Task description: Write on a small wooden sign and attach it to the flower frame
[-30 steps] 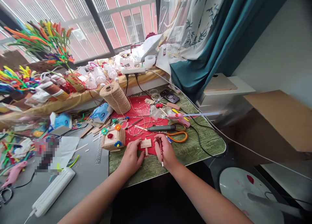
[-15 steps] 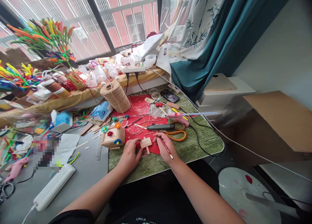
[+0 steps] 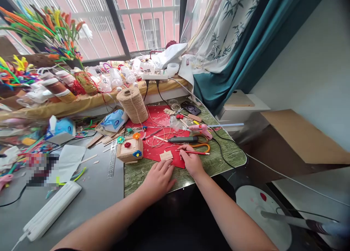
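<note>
Right hand (image 3: 191, 160) pinches a pencil (image 3: 199, 153) held level over the mat (image 3: 153, 114); left hand (image 3: 160, 178) lies open and flat, a wooden tag (image 3: 166, 155) just beyond its fingertips.

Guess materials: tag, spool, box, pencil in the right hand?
Tag: pale, matte, flat, likely bare wood.
Spool: tan, fuzzy wound cord, looks like jute twine.
Box: same pale matte look, probably wood.
Pencil in the right hand: glossy red coat, presumably over wood.
</note>
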Tool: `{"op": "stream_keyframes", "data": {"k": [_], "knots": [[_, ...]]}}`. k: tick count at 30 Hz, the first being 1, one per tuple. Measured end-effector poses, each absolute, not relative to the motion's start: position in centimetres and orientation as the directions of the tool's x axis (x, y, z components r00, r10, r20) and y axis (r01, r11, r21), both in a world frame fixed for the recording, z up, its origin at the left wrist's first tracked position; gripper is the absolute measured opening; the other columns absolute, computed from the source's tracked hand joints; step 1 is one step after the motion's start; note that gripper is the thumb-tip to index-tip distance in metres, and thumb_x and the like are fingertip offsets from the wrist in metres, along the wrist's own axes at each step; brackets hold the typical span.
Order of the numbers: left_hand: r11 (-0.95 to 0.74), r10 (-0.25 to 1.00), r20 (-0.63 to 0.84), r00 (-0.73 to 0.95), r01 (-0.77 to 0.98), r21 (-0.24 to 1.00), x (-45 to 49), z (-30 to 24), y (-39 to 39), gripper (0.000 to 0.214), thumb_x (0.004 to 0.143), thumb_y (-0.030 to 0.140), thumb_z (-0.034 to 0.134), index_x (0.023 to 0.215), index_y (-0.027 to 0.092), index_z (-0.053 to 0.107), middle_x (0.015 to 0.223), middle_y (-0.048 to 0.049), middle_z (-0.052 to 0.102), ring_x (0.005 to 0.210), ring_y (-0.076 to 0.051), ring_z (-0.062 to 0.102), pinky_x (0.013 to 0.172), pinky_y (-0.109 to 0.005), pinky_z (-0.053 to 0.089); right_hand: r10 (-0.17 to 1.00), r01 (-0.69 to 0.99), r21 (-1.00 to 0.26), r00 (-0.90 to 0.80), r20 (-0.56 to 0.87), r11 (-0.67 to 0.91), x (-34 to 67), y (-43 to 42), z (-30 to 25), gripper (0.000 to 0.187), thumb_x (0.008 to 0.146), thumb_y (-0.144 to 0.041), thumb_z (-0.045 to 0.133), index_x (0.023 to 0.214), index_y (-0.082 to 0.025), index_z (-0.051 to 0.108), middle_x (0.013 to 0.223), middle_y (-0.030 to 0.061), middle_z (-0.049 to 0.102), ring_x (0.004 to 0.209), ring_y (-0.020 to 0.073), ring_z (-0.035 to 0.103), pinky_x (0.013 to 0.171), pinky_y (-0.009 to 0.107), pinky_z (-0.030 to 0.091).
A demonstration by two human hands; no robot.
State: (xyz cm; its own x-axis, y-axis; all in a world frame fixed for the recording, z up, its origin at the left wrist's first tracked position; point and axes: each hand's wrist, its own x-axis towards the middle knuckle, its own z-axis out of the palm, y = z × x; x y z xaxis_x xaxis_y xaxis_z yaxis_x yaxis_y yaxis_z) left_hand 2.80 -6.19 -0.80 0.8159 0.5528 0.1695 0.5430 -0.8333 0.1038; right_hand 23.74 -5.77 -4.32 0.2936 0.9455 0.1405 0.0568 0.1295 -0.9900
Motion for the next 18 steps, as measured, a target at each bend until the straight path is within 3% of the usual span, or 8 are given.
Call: {"op": "stream_keyframes", "data": {"k": [2,4,11,18], "knots": [[-0.821,0.570,0.136,0.811,0.569,0.049,3.6,-1.0,-7.1,0.066,0.096,0.053,0.060,0.146,0.011,0.052,0.152,-0.0219,0.054,0.137,-0.039,0.050,0.109,-0.053,0.043,0.946,0.082,-0.988,0.286,0.150,0.132,23.6,-5.6,-4.3,0.018,0.096,-0.038,0.061,0.101,-0.023,0.070,0.091,0.0032,0.070,0.074,0.0186,0.062,0.071,0.032,0.054],[-0.815,0.577,0.118,0.808,0.580,0.017,4.1,-1.1,-7.6,0.070,0.095,0.056,0.059,0.148,0.011,0.052,0.152,-0.0239,0.054,0.136,-0.039,0.051,0.108,-0.053,0.042,0.947,0.108,-0.986,0.283,0.153,0.127,23.4,-5.6,-4.2,0.019,0.095,-0.040,0.063,0.099,-0.023,0.071,0.091,0.0037,0.071,0.075,0.0195,0.063,0.070,0.032,0.055],[-0.815,0.578,0.115,0.808,0.578,0.038,3.5,-0.6,-7.2,0.059,0.093,0.049,0.064,0.139,0.013,0.060,0.150,-0.0247,0.055,0.124,-0.038,0.058,0.097,-0.049,0.047,0.940,0.163,-0.982,0.309,0.146,0.099,22.6,-5.4,-4.2,0.024,0.098,-0.045,0.058,0.105,-0.024,0.066,0.082,0.0006,0.067,0.069,0.0179,0.061,0.067,0.030,0.054],[-0.796,0.605,0.149,0.782,0.598,0.095,2.7,-1.3,-7.1,0.063,0.090,0.053,0.067,0.139,0.015,0.060,0.157,-0.0238,0.049,0.117,-0.038,0.060,0.091,-0.048,0.050,0.934,0.282,-0.957,0.319,0.163,0.070,21.9,-5.3,-3.8,0.027,0.094,-0.050,0.066,0.089,-0.023,0.065,0.083,0.0011,0.067,0.075,0.0190,0.062,0.073,0.031,0.052]]}}
